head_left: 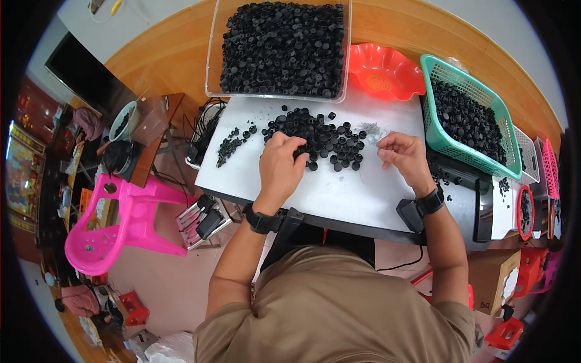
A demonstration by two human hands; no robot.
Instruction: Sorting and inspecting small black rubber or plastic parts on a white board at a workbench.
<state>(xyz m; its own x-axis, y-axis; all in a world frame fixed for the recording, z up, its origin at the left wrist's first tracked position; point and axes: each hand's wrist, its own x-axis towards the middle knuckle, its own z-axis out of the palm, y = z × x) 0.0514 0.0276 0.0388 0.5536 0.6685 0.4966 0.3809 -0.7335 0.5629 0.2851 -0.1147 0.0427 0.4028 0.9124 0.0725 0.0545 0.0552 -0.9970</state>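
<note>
- Black caps [318,134]: heaped on white surface [339,196], between hands.
- Left hand grip [281,166]: curled at heap's edge; cannot tell whether pinching.
- Right hand grip [408,158]: curled, apart from heap; hold indeterminable.

Olive-brown shirt [333,308], short sleeves [451,320]. Dark trousers [290,243] show past shirt's front. Beyond its sleeves: black wristbands [431,202], boxy modules [410,215].

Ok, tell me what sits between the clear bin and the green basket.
The head view shows a red wavy-rimmed bowl between them.
</note>
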